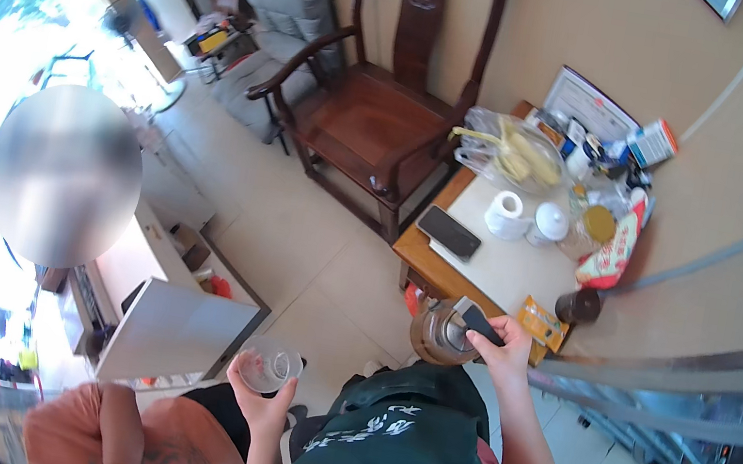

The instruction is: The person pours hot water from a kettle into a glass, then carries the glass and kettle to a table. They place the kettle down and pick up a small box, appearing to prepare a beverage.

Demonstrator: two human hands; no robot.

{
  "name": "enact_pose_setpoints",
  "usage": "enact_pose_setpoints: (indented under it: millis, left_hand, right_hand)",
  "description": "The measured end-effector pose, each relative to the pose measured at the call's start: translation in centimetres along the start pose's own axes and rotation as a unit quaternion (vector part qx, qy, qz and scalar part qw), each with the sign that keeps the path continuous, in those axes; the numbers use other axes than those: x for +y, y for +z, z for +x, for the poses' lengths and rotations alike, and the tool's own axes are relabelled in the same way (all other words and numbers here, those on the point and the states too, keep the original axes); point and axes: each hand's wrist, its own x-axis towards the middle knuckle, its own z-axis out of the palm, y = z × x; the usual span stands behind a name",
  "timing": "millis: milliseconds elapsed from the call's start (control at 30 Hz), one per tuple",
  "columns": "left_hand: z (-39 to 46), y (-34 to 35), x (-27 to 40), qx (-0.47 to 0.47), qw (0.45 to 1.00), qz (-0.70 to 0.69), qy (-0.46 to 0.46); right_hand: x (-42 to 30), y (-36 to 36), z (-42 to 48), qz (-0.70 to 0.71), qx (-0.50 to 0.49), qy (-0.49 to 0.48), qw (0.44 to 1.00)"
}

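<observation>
My left hand (261,398) holds a clear plastic cup (270,365) with its open top facing up. My right hand (500,346) is closed around the dark handle of a glass teapot (442,336) that has a metal lid and amber liquid inside. The teapot is just off the near corner of a wooden side table (441,277), well apart from the cup. A dark green apron (380,447) with writing covers my front.
Beside me on the left sits a person in an orange shirt (178,443). The side table bears a phone (449,232), a toilet roll (507,216), a lidded white cup (549,225), jars and bags. Behind it stands a wooden armchair (376,115). A white cabinet (178,332) is at left.
</observation>
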Motion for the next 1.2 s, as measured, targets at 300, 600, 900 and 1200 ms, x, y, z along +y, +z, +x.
enact_pose_setpoints:
  millis: [300,600,900,1200]
  left_hand:
    - [3.6,3.5,0.2,-0.091,0.995,0.028,0.009]
    - [3.3,8.4,1.5,-0.114,0.993,0.01,-0.019]
    - [2.7,13.7,3.7,-0.126,0.992,0.009,-0.021]
    - [1.4,16.6,4.9,-0.135,0.989,0.053,0.006]
  right_hand:
    - [3.2,-5.0,0.6,-0.082,0.2,0.006,0.976]
    - [3.2,-12.4,7.2,-0.174,0.243,-0.034,0.954]
    - [6.0,-18.4,13.7,-0.186,0.195,-0.04,0.962]
    - [8.2,-20.1,16.6,-0.224,0.151,-0.041,0.962]
